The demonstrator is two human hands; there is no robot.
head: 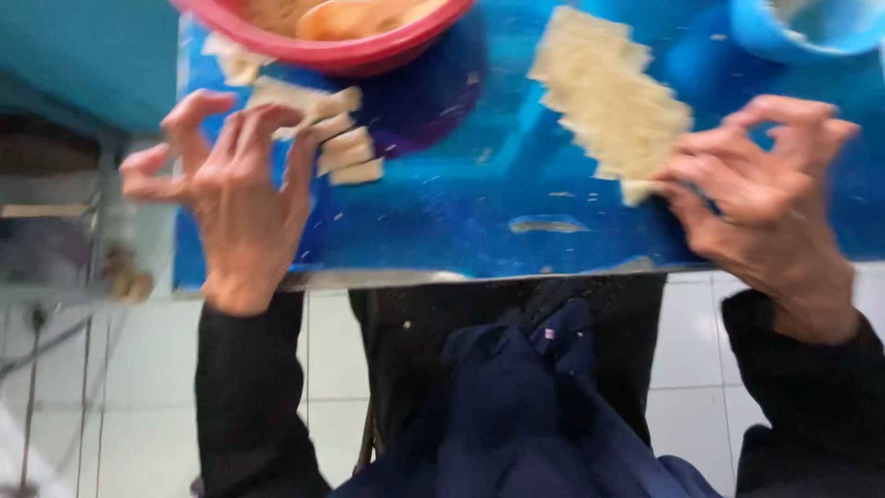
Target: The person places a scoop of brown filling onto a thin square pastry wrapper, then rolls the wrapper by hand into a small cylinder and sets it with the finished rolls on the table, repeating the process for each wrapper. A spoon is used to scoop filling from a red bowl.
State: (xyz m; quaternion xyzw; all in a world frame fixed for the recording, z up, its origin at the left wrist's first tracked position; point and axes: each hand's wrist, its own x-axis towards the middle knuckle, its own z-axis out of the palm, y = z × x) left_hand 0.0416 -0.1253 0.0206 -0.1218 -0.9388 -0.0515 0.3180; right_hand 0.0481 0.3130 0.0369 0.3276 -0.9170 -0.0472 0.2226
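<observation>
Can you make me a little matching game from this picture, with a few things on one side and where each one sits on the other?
Things:
1. red bowl
2. big fanned stack of pale squares
3. small pale squares
4. blue bowl

Places:
A. top right corner of the blue table
B. at the right hand
C. top edge, left of centre
D. beside the left hand

Pairs: 1-C, 2-B, 3-D, 4-A
</observation>
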